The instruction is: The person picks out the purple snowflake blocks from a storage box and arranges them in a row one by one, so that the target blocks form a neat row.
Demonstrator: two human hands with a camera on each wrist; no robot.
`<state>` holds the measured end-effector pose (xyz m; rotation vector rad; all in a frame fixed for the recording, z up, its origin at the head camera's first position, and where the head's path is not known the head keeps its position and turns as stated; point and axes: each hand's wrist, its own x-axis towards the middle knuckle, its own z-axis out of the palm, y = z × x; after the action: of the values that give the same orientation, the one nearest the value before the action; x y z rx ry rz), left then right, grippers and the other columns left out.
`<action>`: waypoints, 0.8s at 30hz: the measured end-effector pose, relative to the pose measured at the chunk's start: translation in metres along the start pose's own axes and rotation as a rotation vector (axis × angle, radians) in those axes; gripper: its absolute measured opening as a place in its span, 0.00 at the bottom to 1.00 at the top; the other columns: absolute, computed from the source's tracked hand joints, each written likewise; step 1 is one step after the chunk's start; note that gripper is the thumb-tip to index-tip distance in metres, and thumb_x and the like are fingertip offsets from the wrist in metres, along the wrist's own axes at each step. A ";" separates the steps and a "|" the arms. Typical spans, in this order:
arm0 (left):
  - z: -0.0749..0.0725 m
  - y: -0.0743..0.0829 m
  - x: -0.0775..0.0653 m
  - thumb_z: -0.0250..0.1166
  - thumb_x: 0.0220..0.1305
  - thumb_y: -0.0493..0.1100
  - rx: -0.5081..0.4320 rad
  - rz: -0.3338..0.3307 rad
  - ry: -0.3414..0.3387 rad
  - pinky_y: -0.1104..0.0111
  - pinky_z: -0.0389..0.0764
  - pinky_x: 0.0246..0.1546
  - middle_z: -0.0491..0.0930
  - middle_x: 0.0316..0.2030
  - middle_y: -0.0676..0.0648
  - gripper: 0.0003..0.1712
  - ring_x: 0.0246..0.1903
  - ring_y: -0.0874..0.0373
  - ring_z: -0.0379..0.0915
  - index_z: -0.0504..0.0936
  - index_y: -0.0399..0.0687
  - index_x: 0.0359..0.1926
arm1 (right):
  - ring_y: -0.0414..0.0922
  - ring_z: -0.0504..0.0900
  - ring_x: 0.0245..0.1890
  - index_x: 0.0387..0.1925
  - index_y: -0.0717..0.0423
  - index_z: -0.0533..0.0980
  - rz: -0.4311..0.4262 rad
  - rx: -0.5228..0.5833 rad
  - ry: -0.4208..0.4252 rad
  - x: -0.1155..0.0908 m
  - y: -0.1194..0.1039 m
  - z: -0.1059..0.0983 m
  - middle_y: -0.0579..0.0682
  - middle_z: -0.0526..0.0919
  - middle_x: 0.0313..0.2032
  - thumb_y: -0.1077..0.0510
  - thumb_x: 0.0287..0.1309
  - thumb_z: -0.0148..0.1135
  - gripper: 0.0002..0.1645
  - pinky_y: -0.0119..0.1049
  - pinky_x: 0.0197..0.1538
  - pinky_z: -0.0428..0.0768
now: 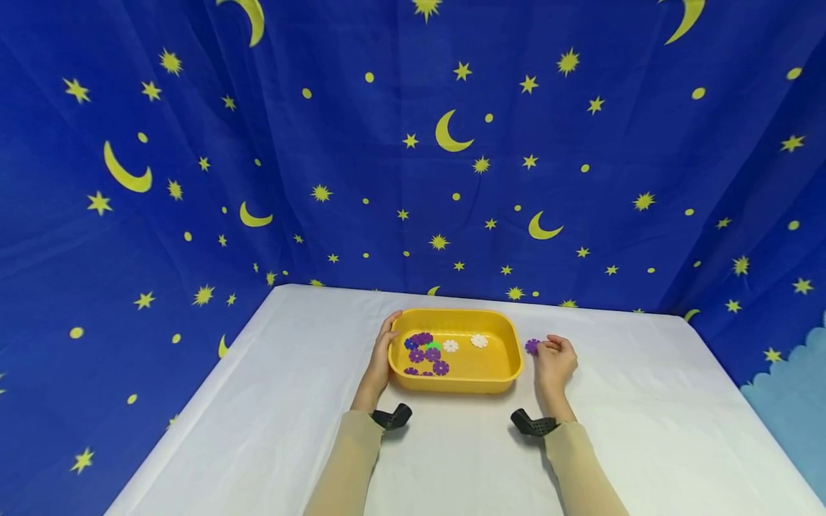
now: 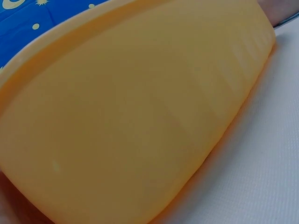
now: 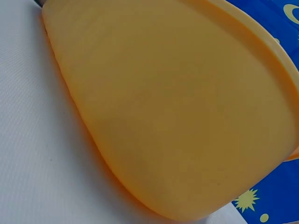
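Leftward from the right hand juts a pinched purple disc.

Head view: illumination is bright and diffuse; the white tabletop reads pale, with soft shadows beside the yellow tray and the black wrist devices; wide-angle stretch affects the blue curtain toward the frame edges; the small discs resolve with limited detail; wrist views: exposure is dimmer; the tray wall appears flat and soft, with one faint highlight at left; blurred shadow borders its base.
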<state>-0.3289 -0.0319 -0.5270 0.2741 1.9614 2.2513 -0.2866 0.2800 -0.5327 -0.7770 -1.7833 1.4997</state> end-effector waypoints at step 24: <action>0.000 -0.001 -0.001 0.40 0.65 0.49 0.028 0.005 0.014 0.48 0.39 0.74 0.52 0.74 0.54 0.31 0.74 0.52 0.42 0.59 0.65 0.70 | 0.39 0.69 0.31 0.46 0.66 0.75 0.065 -0.019 0.010 -0.003 -0.003 -0.002 0.55 0.75 0.36 0.65 0.56 0.51 0.16 0.15 0.28 0.67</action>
<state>-0.3283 -0.0318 -0.5281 0.2677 2.0029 2.2369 -0.2837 0.2781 -0.5296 -0.8576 -1.7833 1.5199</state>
